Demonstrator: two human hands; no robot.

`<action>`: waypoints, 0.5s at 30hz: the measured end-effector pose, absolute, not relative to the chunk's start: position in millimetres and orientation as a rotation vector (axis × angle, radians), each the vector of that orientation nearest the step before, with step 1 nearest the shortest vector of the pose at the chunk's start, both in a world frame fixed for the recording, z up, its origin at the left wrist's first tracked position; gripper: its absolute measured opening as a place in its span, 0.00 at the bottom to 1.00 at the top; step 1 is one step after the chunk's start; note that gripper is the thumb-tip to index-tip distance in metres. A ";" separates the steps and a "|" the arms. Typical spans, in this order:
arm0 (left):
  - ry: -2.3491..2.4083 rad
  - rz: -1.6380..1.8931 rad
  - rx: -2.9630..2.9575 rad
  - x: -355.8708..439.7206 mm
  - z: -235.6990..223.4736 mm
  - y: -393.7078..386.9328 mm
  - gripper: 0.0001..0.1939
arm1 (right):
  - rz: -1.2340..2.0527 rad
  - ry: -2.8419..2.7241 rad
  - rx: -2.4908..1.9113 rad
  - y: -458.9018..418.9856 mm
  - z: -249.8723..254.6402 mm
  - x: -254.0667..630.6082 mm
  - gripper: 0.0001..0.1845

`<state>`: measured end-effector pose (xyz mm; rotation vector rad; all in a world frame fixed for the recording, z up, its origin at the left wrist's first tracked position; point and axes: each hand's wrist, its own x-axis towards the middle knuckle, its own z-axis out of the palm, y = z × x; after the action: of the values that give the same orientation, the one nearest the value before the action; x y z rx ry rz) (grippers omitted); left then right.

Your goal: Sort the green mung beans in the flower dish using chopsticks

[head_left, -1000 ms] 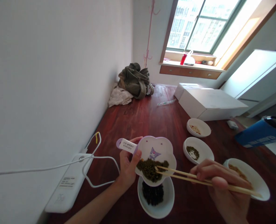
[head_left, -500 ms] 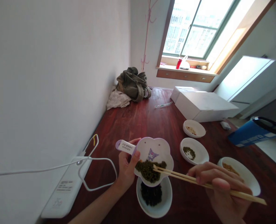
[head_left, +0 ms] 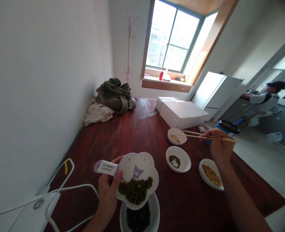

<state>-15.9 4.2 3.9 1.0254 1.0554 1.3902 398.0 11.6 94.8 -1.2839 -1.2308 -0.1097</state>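
My left hand point(head_left: 108, 195) grips the purple handle of a white flower-shaped dish point(head_left: 137, 178) with a cartoon print. The dish is tilted and holds green beans point(head_left: 135, 190). Right under it stands a white bowl point(head_left: 154, 216) of dark beans. My right hand point(head_left: 218, 146) is closed on a pair of wooden chopsticks point(head_left: 200, 135), held out over the table with the tips above a small far bowl point(head_left: 177, 136) of pale pieces. Two more white bowls sit between: one point(head_left: 178, 159) with a few green beans, one point(head_left: 211, 174) with tan beans.
A dark red wooden table point(head_left: 137, 135) runs along a white wall. White boxes point(head_left: 181, 112), a green bag point(head_left: 114, 95) on cloth and a blue container with a black lid point(head_left: 226, 127) stand farther back. A white device with a cable point(head_left: 60, 193) lies at left. Another person point(head_left: 263, 100) stands at far right.
My right hand has lifted the chopsticks out of the flower dish and swung them right and away, to the far small bowl. The view has tilted up and rightward.
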 end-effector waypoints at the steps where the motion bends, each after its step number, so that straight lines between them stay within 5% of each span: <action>1: 1.058 1.394 1.027 -16.0 3.4 4.7 0.35 | -0.118 -1.254 -1.324 13.6 91.7 400.1 0.29; 5: 1.027 1.405 1.005 -15.2 0.3 4.2 0.32 | -0.139 -1.153 -1.058 6.8 86.2 384.5 0.33; 11: 0.990 1.434 0.980 -10.7 -0.6 -0.1 0.32 | 0.550 -1.235 -0.713 -26.1 85.4 315.5 0.37; 15: 0.994 1.424 1.006 -9.3 0.2 -1.5 0.31 | 0.741 -1.351 -0.724 -40.1 75.8 282.0 0.32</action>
<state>-9.3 -1.5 0.2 1.0059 0.9938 1.4239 282.0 -40.1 75.8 -0.7240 -1.3505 0.7407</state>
